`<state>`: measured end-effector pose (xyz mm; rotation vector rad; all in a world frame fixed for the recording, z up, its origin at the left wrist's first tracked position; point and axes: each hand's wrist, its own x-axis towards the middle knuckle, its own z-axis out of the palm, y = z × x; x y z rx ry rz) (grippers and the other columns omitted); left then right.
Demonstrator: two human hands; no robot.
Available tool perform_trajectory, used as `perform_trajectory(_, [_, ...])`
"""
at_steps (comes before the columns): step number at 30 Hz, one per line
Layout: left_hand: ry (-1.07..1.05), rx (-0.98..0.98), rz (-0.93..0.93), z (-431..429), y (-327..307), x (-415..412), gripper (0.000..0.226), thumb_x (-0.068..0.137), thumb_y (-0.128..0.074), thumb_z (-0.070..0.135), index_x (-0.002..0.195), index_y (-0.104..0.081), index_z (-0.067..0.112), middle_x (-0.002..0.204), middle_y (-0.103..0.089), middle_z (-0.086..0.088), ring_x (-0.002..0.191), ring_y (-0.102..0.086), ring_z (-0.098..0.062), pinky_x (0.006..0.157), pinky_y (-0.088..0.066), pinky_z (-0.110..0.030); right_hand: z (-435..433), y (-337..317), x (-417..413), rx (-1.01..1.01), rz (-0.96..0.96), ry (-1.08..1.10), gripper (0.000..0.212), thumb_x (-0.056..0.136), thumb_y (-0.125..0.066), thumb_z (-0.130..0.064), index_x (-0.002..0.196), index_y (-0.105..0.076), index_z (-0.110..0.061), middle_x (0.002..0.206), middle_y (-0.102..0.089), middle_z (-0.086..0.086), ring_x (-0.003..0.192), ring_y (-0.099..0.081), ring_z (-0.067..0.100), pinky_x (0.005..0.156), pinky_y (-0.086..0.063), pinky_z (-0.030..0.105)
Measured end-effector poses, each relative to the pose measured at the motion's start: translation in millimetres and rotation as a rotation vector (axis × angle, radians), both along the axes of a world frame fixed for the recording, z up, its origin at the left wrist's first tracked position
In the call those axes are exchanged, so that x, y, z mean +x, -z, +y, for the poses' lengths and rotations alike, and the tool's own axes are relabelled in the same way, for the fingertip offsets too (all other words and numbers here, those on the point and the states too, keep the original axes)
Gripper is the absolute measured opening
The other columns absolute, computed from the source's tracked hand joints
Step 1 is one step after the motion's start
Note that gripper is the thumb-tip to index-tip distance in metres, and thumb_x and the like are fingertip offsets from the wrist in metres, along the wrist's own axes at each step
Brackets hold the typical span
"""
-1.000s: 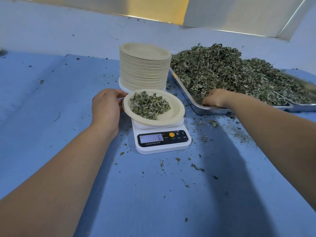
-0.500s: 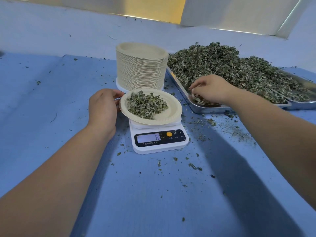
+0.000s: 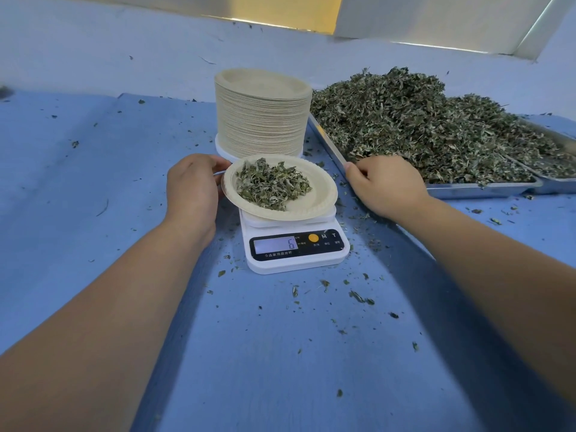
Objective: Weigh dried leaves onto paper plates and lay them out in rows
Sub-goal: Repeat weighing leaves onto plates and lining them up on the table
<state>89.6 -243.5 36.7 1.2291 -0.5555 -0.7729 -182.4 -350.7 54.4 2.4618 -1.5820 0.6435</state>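
Plate [image 3: 324, 194]: a pale paper plate, sitting on top of the scale and overhanging it to the left.
Leaves on the plate [image 3: 272, 185]: a loose green mound, lying toward the plate's far-left half; the near-right part of the plate is bare.
Scale [image 3: 296, 257]: small and white with a black front panel and an orange button; its screen [image 3: 276, 244] reads 6.
Left hand [image 3: 191, 188]: just left of the scale, knuckles up, fingers curled round the plate's left rim and holding it.
Right hand [image 3: 386, 185]: just right of the scale, back up, fingers tucked under at the near-left corner of the tray; whether they hold any leaves cannot be told.
Stack of plates [image 3: 261, 120]: tall, directly behind the scale, close to the plate's far edge.
Tray [image 3: 480, 190]: a metal one, right of the scale and behind it, heaped with dried leaves [image 3: 420, 126].
Second tray [image 3: 561, 182]: against the first, farther right of the scale, cut off by the picture's edge.
Blue cloth [image 3: 93, 213]: covers the table under the scale.
Crumbs [image 3: 358, 296]: leaf bits scattered on the cloth in front of the scale and to its right.
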Motion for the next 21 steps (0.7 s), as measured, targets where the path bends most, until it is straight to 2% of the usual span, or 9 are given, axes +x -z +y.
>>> perform_trajectory(2, [0.007,-0.007,-0.012,1,0,0,0.027,0.077,-0.049,0.01,0.085,-0.074,0.006,0.103,-0.076,-0.014,0.079,-0.068,-0.021,0.065,-0.054,-0.031,1,1,-1,-0.021,-0.078,-0.015,0.056,0.104,-0.04,-0.047,0.06,-0.042,-0.012,0.048,-0.041,0.004,0.045,-0.037,0.024,0.047,-0.023,0.026])
perform_trajectory(6, [0.003,-0.006,-0.012,1,-1,0,0.026,0.076,-0.048,0.01,0.083,-0.074,0.008,0.101,-0.077,-0.013,0.077,-0.067,-0.02,0.063,-0.053,-0.028,-7,-9,0,0.08,-0.162,-0.055,0.053,0.102,-0.047,-0.043,0.061,-0.04,-0.012,0.05,-0.038,0.004,0.047,-0.032,0.022,0.049,-0.024,0.029])
perform_trajectory(8, [0.005,-0.01,-0.005,1,-1,0,0.025,0.078,-0.049,0.009,0.082,-0.073,0.009,0.098,-0.077,-0.011,0.075,-0.068,-0.018,0.06,-0.053,-0.026,-13,-15,1,0.072,-0.189,-0.047,0.053,0.103,-0.047,-0.041,0.062,-0.045,-0.007,0.049,-0.04,0.003,0.045,-0.033,0.021,0.049,-0.027,0.029])
perform_trajectory(11, [0.005,-0.014,0.0,0,-1,-1,0.026,0.079,-0.049,0.009,0.083,-0.074,0.009,0.091,-0.078,-0.007,0.069,-0.068,-0.014,0.056,-0.052,-0.024,-20,-23,2,0.041,-0.175,-0.029,0.056,0.105,-0.044,-0.043,0.059,-0.042,-0.012,0.05,-0.041,0.004,0.046,-0.036,0.021,0.051,-0.031,0.031])
perform_trajectory(15, [-0.002,-0.007,-0.001,0,-2,0,0.027,0.08,-0.048,0.009,0.082,-0.074,0.01,0.086,-0.078,-0.003,0.067,-0.068,-0.012,0.052,-0.05,-0.021,-27,-26,2,0.051,-0.15,0.008,0.056,0.107,-0.038,-0.049,0.06,-0.038,-0.017,0.053,-0.04,0.003,0.049,-0.037,0.022,0.05,-0.029,0.031])
perform_trajectory(21, [0.003,-0.005,-0.006,-1,-1,0,0.026,0.078,-0.048,0.011,0.084,-0.074,0.01,0.099,-0.077,-0.01,0.076,-0.068,-0.017,0.057,-0.052,-0.024,-27,-27,2,0.0,-0.164,-0.014,0.058,0.105,-0.04,-0.055,0.06,-0.038,-0.018,0.054,-0.043,0.002,0.049,-0.04,0.021,0.048,-0.029,0.031])
